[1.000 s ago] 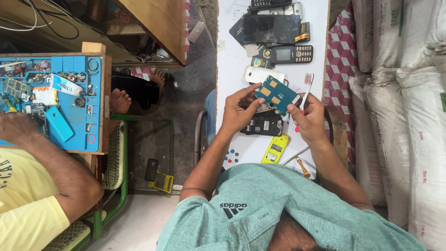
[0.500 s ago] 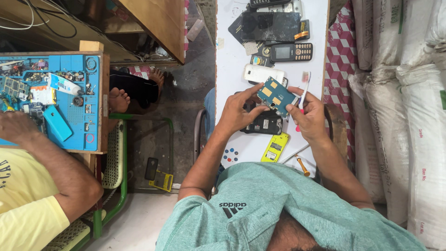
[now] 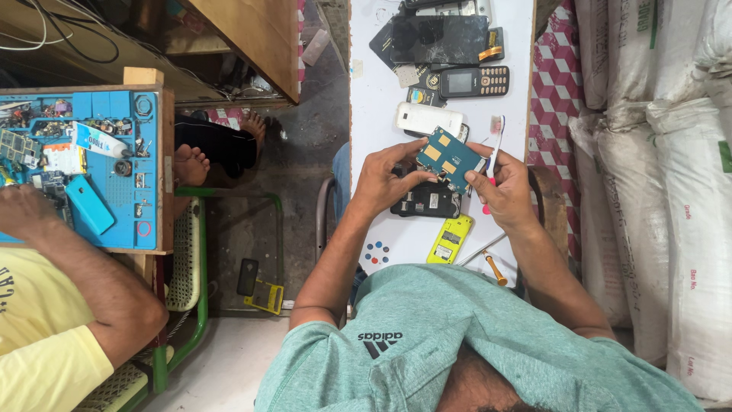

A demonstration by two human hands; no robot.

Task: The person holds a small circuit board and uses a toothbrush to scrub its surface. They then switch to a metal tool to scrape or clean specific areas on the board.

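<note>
Overhead, two hands: left (image 3: pixel 385 183) gripping one circuit board (image 3: pixel 448 159), right (image 3: pixel 503 191) one toothbrush (image 3: pixel 494 137).

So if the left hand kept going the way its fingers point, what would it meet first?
The left hand points across the white table toward the right hand. Beyond the blue circuit board it already grips, it would probably meet that hand's fingers, though depth is unclear.

I see a teal circuit board with gold patches (image 3: pixel 450 159) over a plain white worktop (image 3: pixel 374 99). Near it lie a yellow phone shell (image 3: pixel 449 239) and a white phone (image 3: pixel 428 119).
</note>
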